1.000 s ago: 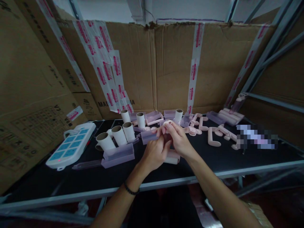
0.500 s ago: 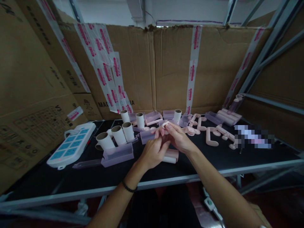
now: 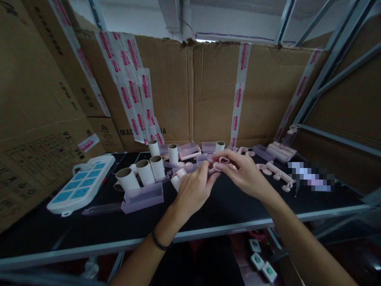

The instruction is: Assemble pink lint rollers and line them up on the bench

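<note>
My left hand (image 3: 195, 188) and my right hand (image 3: 245, 171) meet above the middle of the dark tabletop. Both are closed, with fingertips pinching a small pale pink plastic piece (image 3: 224, 160) whose curved, loop-like end shows between them. Fingers hide most of this piece. A white and pink roll (image 3: 177, 179) sticks out at a tilt beyond the left knuckles; whether the left hand also grips it, I cannot tell. Behind the hands lie translucent purple plastic covers (image 3: 208, 159) and a white tube (image 3: 220, 146). Pink plastic parts (image 3: 266, 169) lie to the right of the right hand.
Several white cardboard-cored tubes (image 3: 144, 172) stand at left behind a purple tray-shaped cover (image 3: 143, 197). A power strip (image 3: 81, 184) lies at far left. Cardboard (image 3: 214, 91) walls the back. A metal edge (image 3: 232, 229) runs along the table front.
My hands have turned and shifted slightly right, bringing the piece with the loop into view. The white and pink roll, earlier below my hands, now shows left of them, tilted.
</note>
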Demonstrator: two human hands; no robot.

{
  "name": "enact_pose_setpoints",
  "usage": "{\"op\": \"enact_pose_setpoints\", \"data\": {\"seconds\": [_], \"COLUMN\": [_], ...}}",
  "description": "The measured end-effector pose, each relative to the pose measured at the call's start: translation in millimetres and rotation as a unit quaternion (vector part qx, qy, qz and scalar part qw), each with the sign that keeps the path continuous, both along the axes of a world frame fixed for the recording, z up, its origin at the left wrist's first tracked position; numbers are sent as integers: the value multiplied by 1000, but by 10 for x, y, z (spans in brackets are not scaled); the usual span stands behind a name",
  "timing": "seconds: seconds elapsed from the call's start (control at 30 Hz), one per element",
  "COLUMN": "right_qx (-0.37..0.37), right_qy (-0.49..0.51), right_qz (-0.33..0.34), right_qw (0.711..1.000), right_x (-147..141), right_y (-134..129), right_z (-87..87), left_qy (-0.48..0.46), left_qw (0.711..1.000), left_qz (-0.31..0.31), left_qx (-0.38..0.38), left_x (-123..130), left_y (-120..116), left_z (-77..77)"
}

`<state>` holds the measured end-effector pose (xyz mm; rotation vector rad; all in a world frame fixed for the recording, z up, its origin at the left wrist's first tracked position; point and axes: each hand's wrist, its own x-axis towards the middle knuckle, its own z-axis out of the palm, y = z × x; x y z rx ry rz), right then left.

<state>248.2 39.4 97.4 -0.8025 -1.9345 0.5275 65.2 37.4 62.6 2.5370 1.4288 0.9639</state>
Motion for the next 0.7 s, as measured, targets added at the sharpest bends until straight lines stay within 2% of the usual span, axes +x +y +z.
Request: {"op": "enact_pose_setpoints", "data": {"seconds": [0.07, 0.13, 0.3, 0.47, 0.7], "right_qx": [16, 12, -42, -13, 14], "right_qy": [-91, -164, -259, -223, -168], "right_qz": [-39, -49, 24, 26, 35], "right_qw": [995, 985, 965, 974, 985], "right_x": [119, 232, 391, 379, 379], "right_y": [-55, -93, -143, -182, -194], "right_z": [65, 127, 213, 123, -6], "left_qy": [58, 102, 186, 215, 184], "left_qw": [998, 994, 977, 969, 979], "left_qz": [11, 7, -8, -10, -30], "left_qx": [25, 48, 104, 122, 86], "left_x": [3, 4, 6, -10, -3], "left_y": [-27, -63, -141, -182, -250], "left_z": [20, 34, 59, 99, 135]}}
